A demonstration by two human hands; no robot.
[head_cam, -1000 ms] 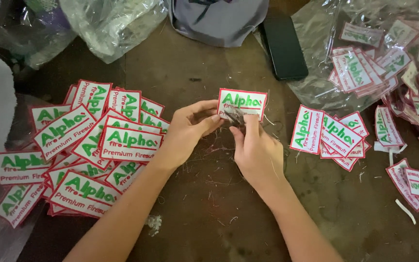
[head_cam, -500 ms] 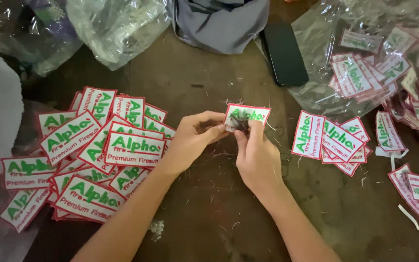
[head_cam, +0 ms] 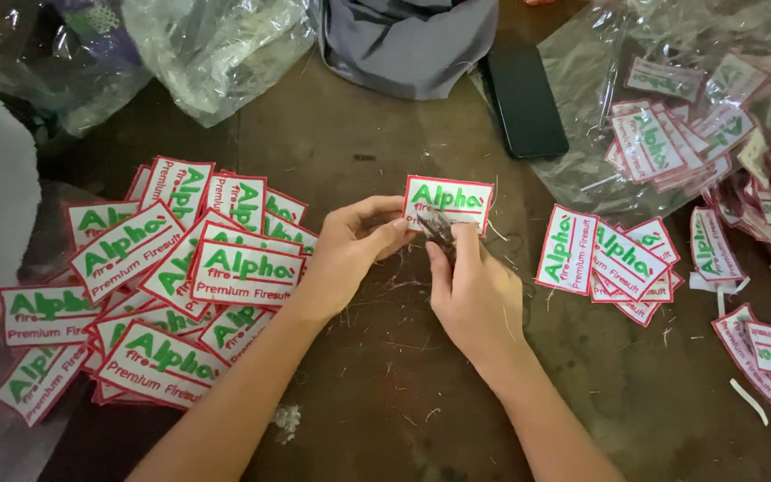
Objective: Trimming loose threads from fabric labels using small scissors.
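Embroidered patch held just above both hands, long axis running left-right; left edge pinched by left hand; small snips gripped in right hand at lower edge.

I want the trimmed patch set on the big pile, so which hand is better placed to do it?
Probably the left hand: it pinches the patch and lies next to the pile of patches, while the right hand holds small snips.

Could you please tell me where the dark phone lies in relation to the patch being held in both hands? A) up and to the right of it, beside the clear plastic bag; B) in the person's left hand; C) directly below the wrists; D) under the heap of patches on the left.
A: the phone lies flat on the table beyond the held patch, against the edge of the clear plastic bag.
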